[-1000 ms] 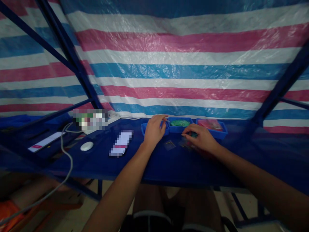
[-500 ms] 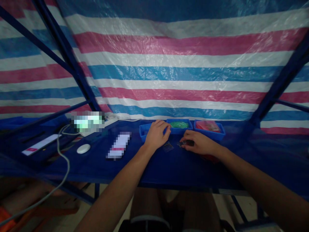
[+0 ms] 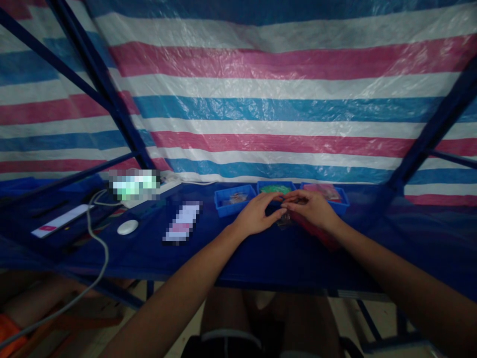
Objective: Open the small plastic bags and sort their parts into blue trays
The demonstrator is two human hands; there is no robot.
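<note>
My left hand (image 3: 259,214) and my right hand (image 3: 313,211) meet over the table, thumbs and fingertips closed together. Between and just under the fingertips shows a small see-through piece (image 3: 283,220), partly hidden by the fingers; its exact kind is too blurred to tell. Beneath my right hand lies a red, flat, soft-looking thing (image 3: 326,239), mostly covered by the palm. Just beyond the hands stand a blue tray (image 3: 225,210) with small clear-looking pieces, a second blue tray (image 3: 260,184) with green items, and a third blue tray (image 3: 345,205) with pinkish-red flat items.
To the left on the blue table (image 3: 268,268) lie a phone (image 3: 182,222), a white round object (image 3: 127,227) and a white flat bar (image 3: 61,221). A cable (image 3: 104,253) hangs over the front edge. Blue frame posts (image 3: 417,134) and a striped sheet (image 3: 268,109) bound the back.
My left hand has moved right, off the left tray, and joins my right hand. The clear square that lay between the hands no longer shows there. My right hand has turned slightly.
</note>
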